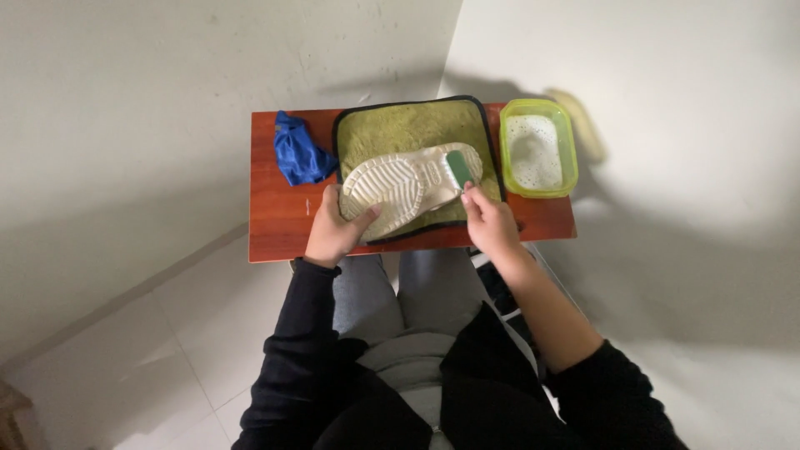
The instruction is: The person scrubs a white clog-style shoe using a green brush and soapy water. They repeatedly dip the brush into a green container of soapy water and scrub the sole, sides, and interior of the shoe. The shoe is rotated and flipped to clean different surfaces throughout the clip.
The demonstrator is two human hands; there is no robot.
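Observation:
A white shoe lies sole-up on a green towel with a black edge. My left hand grips the toe end of the shoe, thumb over the sole. My right hand holds a small green brush pressed on the sole near the heel. Both rest on a small red-brown wooden table above my lap.
A crumpled blue cloth lies on the table's left part. A lime-green plastic tub with foamy water stands at the right end. Pale tiled floor and walls surround the table; my knees are just under its near edge.

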